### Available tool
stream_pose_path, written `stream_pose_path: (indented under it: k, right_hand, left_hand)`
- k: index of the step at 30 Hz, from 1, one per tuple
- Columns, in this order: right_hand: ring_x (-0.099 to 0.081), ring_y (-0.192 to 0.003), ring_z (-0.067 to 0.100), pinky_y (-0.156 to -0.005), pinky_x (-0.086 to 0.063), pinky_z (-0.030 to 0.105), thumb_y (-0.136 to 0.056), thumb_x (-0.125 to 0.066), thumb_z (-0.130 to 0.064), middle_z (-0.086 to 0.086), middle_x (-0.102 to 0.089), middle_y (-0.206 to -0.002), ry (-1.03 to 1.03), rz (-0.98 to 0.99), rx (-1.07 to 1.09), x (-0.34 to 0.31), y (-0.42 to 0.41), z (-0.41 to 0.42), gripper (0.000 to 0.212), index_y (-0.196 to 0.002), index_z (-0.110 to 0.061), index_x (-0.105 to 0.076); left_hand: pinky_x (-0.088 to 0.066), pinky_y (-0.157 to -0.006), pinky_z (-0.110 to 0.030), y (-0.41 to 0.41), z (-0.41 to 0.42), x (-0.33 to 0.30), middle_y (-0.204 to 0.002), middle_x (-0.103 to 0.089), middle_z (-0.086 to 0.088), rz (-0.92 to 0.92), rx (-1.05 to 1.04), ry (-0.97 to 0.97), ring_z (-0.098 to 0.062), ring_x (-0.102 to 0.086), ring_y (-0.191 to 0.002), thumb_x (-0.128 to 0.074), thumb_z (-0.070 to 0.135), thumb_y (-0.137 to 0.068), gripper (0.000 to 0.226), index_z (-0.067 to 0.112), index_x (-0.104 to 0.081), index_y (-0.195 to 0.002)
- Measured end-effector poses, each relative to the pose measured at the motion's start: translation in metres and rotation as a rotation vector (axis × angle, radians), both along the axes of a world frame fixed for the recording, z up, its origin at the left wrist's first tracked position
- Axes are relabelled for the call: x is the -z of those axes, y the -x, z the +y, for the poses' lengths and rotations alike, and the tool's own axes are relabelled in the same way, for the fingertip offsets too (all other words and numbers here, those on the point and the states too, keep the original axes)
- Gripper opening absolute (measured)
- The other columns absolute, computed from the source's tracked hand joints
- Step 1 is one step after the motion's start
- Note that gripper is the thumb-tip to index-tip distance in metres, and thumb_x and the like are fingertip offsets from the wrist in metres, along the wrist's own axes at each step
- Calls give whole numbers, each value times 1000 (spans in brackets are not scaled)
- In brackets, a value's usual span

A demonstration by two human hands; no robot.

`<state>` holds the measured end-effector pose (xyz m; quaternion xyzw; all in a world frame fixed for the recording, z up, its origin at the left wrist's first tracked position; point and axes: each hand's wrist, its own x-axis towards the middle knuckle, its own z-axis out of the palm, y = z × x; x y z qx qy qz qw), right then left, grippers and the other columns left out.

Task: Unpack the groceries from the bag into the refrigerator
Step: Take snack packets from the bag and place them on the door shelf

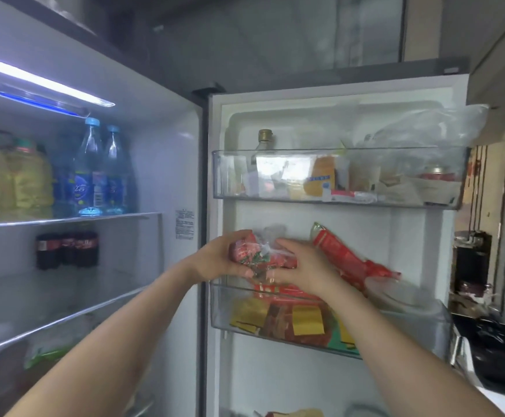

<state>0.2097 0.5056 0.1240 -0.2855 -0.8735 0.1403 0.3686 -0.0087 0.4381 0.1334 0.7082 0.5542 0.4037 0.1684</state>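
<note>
Head view, L hand [215, 260] & R hand [302, 266] both gripping red packet [257, 255], above fridge door bin [224, 311]

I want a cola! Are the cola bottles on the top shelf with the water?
No, the cola bottles stand one shelf below the water bottles.

Arms: both outstretched | hands: left [215, 257] and right [302, 266] curled, gripping

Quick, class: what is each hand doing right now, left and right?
Left hand: grips the red packet.
Right hand: holds the same packet's other end, above the middle door shelf.
</note>
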Motion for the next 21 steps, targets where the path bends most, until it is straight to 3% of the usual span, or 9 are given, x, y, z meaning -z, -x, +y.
stream_pose_path:
  k: [3,6,8,10,13,15,17,21]
  right_hand:
    - [-47,-117,-1,-98,-39,21,-71,-79,-45,-11,-54,-134,1,-57,-6,14,5,10,71,-134,-28,-50]
    - [-55,-112,8,-92,-48,32,-66,-64,-71,-13,-58,-125,-109,-166,49,22,7,13,72,-127,-36,-50]
    - [-54,-112,12,-89,-49,37,-64,-50,-82,-12,-56,-125,-174,-218,97,23,9,12,73,-123,-39,-47]
    - [-46,-121,14,-94,-46,41,-63,-41,-87,-10,-48,-134,-215,-249,117,24,9,10,80,-128,-40,-43]
    - [-33,-134,16,-105,-38,42,-69,-36,-85,-8,-33,-149,-225,-308,111,23,9,4,85,-141,-39,-34]
    - [-36,-132,15,-103,-40,38,-78,-39,-78,-8,-36,-147,-207,-355,113,21,8,-2,75,-140,-36,-39]
    - [-39,-129,14,-100,-41,36,-84,-41,-72,-8,-40,-143,-195,-373,126,20,7,-7,66,-138,-35,-42]
    - [-33,-135,15,-106,-35,39,-84,-37,-74,-10,-33,-148,-118,-392,143,19,6,-17,68,-141,-37,-37]
  left_hand:
    - [-46,-100,-26,7,5,10,-120,-64,2,55,17,55,-6,-61,-110,-86,13,-67,77,23,-48,-134]
    - [-44,-95,-14,11,4,16,-120,-63,10,74,42,76,2,-60,-108,-81,11,-73,73,27,-45,-135]
    - [-44,-100,-18,11,2,18,-124,-60,13,89,48,78,3,-58,-111,-79,16,-76,73,31,-41,-137]
    - [-42,-102,-18,8,-2,17,-125,-57,19,140,43,87,7,-55,-113,-75,24,-80,66,42,-39,-133]
    - [-37,-91,-2,0,-9,15,-121,-54,25,226,38,53,16,-51,-108,-64,28,-88,45,46,-41,-122]
    - [-31,-102,-8,-5,-8,17,-131,-50,17,330,-21,8,10,-45,-118,-54,42,-93,38,41,-44,-129]
    - [-20,-115,-23,-6,-7,22,-145,-41,12,478,-91,20,-3,-31,-136,-41,53,-95,50,34,-42,-140]
    - [-17,-114,-27,-10,-12,29,-149,-39,7,428,-145,-24,-12,-29,-140,-37,54,-95,52,30,-43,-141]
